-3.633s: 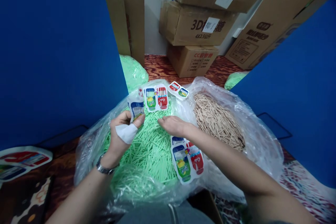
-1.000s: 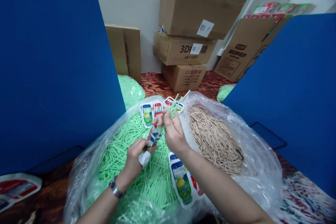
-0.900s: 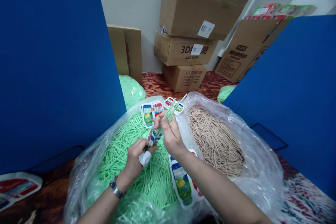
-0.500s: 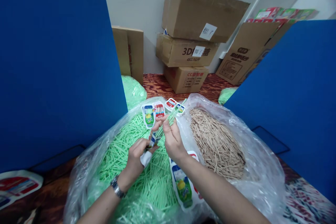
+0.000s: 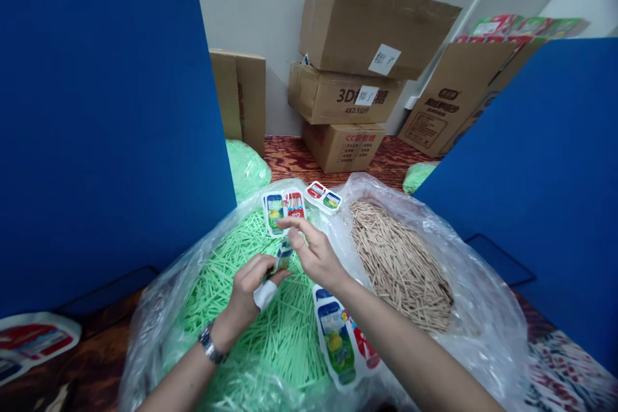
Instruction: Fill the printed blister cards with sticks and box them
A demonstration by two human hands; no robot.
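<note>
My left hand point(image 5: 248, 290) is closed around a small printed packet point(image 5: 284, 255), held tilted above the green sticks point(image 5: 229, 280). A white patch covers part of that hand. Just over the packet's upper end is my right hand point(image 5: 316, 254), fingers stretched out and no stick visible in it. Beyond the hands lies a bottle-shaped printed packet point(image 5: 274, 211) in green, blue and red. A smaller one, a red-and-blue packet point(image 5: 323, 196), rests to its right. Under my right forearm is a larger bottle-shaped packet point(image 5: 338, 341), partly covered.
Clear plastic bags point(image 5: 159, 328) hold the green sticks and, on the right, brown sticks point(image 5: 400, 264). Blue panels point(image 5: 106, 109) stand at both sides. Stacked cardboard boxes point(image 5: 347, 96) are against the wall. A flat printed piece point(image 5: 36, 341) lies at lower left.
The green sticks that my right hand held are no longer visible in it. That hand's fingers have straightened over the packet's top. My left hand keeps its hold, almost unmoved.
</note>
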